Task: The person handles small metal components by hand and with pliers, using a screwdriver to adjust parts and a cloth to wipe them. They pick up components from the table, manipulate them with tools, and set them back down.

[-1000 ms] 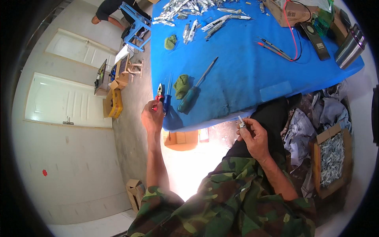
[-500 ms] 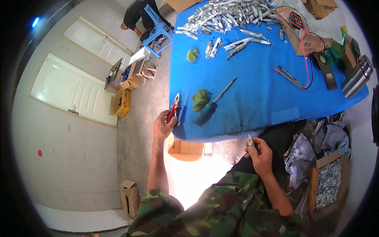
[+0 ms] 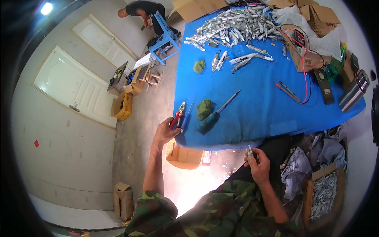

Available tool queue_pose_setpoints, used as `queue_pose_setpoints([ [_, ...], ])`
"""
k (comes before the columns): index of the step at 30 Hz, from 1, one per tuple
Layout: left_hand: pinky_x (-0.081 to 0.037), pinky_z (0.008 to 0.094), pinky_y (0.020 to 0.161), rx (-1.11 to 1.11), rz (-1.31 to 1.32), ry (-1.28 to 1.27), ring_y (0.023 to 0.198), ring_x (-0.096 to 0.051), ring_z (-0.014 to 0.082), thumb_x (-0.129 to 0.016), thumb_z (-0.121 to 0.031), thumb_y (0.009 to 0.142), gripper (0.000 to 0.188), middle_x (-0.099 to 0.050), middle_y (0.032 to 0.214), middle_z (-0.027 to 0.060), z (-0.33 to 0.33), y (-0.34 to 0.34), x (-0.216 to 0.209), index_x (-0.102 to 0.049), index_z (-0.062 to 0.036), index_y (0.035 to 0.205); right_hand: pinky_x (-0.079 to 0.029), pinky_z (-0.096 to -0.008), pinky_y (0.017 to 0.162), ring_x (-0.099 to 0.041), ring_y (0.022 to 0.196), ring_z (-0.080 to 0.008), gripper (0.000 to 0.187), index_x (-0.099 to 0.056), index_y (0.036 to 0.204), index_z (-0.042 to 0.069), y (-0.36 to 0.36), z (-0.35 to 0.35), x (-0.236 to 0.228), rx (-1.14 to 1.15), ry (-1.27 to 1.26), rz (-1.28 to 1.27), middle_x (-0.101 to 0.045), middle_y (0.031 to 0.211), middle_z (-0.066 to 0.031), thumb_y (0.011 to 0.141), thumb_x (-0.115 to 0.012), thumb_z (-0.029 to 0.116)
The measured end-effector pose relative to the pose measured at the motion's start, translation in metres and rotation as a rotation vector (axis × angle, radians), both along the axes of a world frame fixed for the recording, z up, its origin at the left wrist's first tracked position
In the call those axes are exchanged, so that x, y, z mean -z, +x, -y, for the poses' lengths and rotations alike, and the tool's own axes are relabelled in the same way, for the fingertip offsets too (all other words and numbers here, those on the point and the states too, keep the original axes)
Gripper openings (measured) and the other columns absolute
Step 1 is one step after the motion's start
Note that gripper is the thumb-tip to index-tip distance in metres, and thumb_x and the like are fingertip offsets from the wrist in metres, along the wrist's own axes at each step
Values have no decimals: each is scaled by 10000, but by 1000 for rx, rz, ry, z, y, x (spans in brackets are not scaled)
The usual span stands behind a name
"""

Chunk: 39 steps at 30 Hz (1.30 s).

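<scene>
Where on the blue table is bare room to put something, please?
Between the teal screwdriver and the two probes. Crowded: the far end, with its silver pile; the near left corner, with pliers, blue screwdriver and green cloth.

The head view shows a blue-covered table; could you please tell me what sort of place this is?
Probably a workshop, its trade unclear: the table bears red-handled pliers, a teal-handled screwdriver and a large pile of small silvery pieces.

Pliers [image 3: 180, 117] left on table [image 3: 248, 108]; flask [image 3: 354, 91] right; heap [image 3: 237, 27] behind
</scene>
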<state>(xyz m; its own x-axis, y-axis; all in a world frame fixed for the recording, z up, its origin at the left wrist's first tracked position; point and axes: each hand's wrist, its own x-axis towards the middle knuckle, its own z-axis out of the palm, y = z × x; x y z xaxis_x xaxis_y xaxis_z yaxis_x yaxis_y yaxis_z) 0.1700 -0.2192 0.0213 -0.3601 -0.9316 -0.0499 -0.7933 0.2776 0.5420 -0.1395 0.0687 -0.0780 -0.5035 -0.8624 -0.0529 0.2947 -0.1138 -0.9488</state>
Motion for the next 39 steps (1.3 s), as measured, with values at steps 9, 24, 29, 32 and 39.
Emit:
queue_pose_setpoints([
  [9, -499, 316, 792, -69, 42, 82, 858, -608, 186, -788, -267, 816, 530, -680, 967, 130, 7, 4, -7, -657, 56, 1215, -609, -275, 695, -688, 851, -138, 251, -597, 1223, -72, -3, -2, 7, -39, 1, -58, -696, 1015, -104, 1025, -615, 82],
  [24, -577, 331, 859, -100, -1545, 419, 986, -681, 250, -674, -274, 923, 584, -682, 1207, 173, -97, -2, -63, -547, 51, 1390, -603, -272, 687, -689, 837, -141, 221, -600, 1193, -69, -3, -2, 9, -50, -22, -67, -697, 996, -103, 1016, -616, 63],
  [29, -463, 276, 625, -114, -1470, 504, 787, -611, 164, -617, -251, 921, 488, -682, 1045, 94, -99, -27, -68, -567, 14, 1328, -597, -270, 680, -683, 840, -136, 210, -603, 1192, -61, 3, -3, 9, -58, -39, -25, -696, 1008, -97, 1013, -611, 49],
  [32, -471, 305, 662, -75, -1368, 350, 799, -604, 171, -628, -221, 905, 475, -671, 1051, 86, -115, -59, -74, -563, -19, 1330, -596, -270, 677, -682, 841, -134, 201, -604, 1189, -57, -2, -6, 16, -22, -47, -39, -696, 1010, -94, 1017, -605, 46],
  [39, -528, 367, 780, 122, -1182, 835, 938, -662, 225, -672, -271, 924, 581, -688, 1120, 134, -158, -91, -50, -513, -11, 1419, -545, -254, 648, -668, 721, -110, 195, -631, 1165, -48, 5, -1, 4, 52, -68, 55, -714, 914, -75, 996, -633, 50],
])
